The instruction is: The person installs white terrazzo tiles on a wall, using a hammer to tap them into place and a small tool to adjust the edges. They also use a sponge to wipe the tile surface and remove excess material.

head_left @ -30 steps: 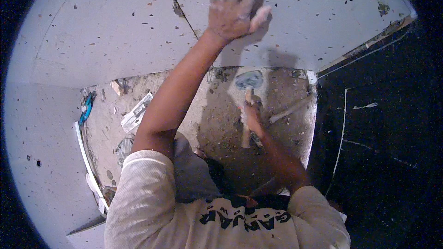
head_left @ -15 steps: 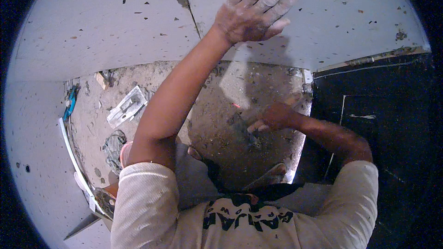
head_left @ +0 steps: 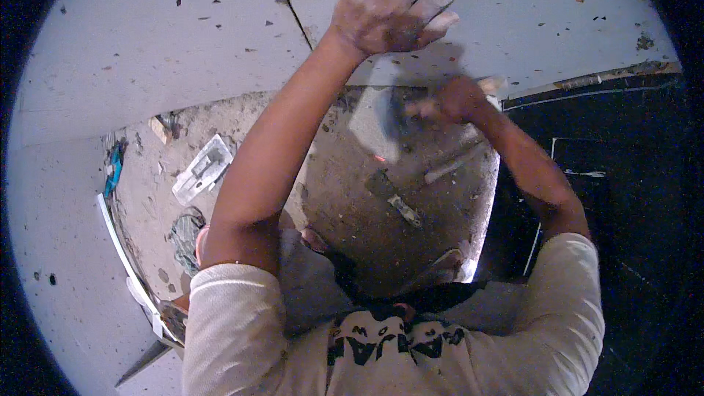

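Observation:
My left hand [head_left: 396,7] is raised against the pale, pitted wall [head_left: 169,51], fingers spread flat and coated in white dust. It holds nothing. Lower and to the right, my right hand [head_left: 458,101] is smeared by motion near the foot of that wall. Its fingers are closed round a tool with a tan handle end [head_left: 493,85] sticking out past the hand. A bluish-grey smear on the other side may be the tool's head; its kind cannot be made out. On the floor below lies a scraper [head_left: 396,199] with a worn handle.
A plaster-smeared float [head_left: 204,169] lies left on the dirty floor, near a wood block [head_left: 160,130], a crumpled bag [head_left: 188,238] and a turquoise object [head_left: 114,169]. A pale stick [head_left: 455,163] lies right, before a black panel [head_left: 616,198]. A white strip [head_left: 121,238] edges the left.
My right hand has swung up from over the floor toward the wall, uncovering the scraper and the pale stick. My left hand stays flat on the wall; the view has shifted slightly.

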`<control>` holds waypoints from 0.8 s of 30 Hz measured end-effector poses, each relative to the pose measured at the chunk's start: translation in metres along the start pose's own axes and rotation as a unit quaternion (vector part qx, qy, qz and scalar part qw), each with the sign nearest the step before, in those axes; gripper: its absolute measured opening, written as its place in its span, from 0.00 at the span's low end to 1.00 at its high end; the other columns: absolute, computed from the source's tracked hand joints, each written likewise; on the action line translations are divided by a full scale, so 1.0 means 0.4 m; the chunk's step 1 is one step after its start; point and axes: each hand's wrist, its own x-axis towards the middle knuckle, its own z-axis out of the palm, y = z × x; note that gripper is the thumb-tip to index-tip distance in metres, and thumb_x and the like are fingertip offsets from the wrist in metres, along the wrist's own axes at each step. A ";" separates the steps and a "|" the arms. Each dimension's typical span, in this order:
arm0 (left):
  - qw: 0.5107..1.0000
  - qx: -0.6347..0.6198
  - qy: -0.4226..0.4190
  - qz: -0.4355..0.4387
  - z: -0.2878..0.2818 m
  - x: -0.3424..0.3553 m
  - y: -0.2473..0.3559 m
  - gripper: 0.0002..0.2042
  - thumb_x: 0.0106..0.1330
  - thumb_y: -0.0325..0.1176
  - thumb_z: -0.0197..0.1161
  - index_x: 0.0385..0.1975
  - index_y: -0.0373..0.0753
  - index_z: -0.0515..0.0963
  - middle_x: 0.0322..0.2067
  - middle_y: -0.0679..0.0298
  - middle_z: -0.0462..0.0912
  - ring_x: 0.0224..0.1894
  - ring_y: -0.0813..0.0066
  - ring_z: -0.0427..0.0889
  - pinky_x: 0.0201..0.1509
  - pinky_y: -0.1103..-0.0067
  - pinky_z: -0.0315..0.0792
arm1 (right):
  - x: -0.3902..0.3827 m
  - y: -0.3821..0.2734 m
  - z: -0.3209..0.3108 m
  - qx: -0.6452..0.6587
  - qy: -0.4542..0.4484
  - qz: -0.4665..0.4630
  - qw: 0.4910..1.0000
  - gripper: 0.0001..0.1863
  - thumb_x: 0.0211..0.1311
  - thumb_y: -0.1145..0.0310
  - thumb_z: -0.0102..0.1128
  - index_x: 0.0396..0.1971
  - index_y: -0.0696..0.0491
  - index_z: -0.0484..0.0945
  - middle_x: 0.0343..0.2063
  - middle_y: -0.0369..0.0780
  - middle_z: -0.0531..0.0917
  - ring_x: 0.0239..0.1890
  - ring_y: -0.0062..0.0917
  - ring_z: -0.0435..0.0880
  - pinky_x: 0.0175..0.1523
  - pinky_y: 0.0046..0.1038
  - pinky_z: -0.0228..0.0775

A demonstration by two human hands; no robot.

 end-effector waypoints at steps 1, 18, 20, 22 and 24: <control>1.000 0.014 -0.012 0.008 -0.010 0.004 -0.002 0.23 0.69 0.51 0.47 0.57 0.44 0.73 0.65 0.56 0.67 0.70 0.56 0.59 0.76 0.59 0.39 | 0.002 0.012 0.006 -0.002 0.010 0.015 1.000 0.25 0.64 0.43 0.52 0.63 0.20 0.65 0.54 0.41 0.79 0.46 0.42 0.83 0.56 0.47 0.69; 1.000 -0.005 -0.004 0.008 -0.002 0.002 0.000 0.29 0.66 0.51 0.55 0.60 0.38 0.69 0.64 0.49 0.67 0.69 0.50 0.61 0.75 0.55 0.44 | -0.009 -0.031 0.121 -0.072 0.061 -0.104 0.990 0.21 0.62 0.45 0.55 0.40 0.46 0.84 0.34 0.45 0.85 0.37 0.47 0.83 0.59 0.48 0.68; 1.000 0.001 -0.022 0.012 -0.012 -0.008 -0.010 0.28 0.66 0.51 0.55 0.60 0.38 0.69 0.64 0.49 0.67 0.69 0.50 0.61 0.75 0.55 0.44 | 0.009 0.016 0.017 -0.009 0.021 -0.011 1.000 0.21 0.62 0.45 0.55 0.41 0.46 0.83 0.33 0.45 0.85 0.36 0.46 0.83 0.57 0.48 0.69; 0.996 -0.049 0.071 0.025 0.023 -0.006 -0.013 0.28 0.65 0.51 0.55 0.60 0.38 0.70 0.64 0.48 0.67 0.69 0.50 0.60 0.74 0.55 0.44 | 0.029 0.045 -0.017 0.015 0.026 0.057 0.998 0.22 0.62 0.45 0.55 0.42 0.47 0.82 0.33 0.45 0.85 0.36 0.46 0.83 0.56 0.48 0.70; 0.999 -0.038 0.010 0.021 0.012 -0.026 0.009 0.28 0.65 0.51 0.55 0.59 0.38 0.71 0.64 0.48 0.67 0.69 0.50 0.60 0.74 0.55 0.44 | 0.012 0.048 0.060 0.003 0.066 0.067 0.996 0.22 0.62 0.45 0.55 0.44 0.47 0.81 0.33 0.45 0.85 0.35 0.46 0.84 0.54 0.48 0.71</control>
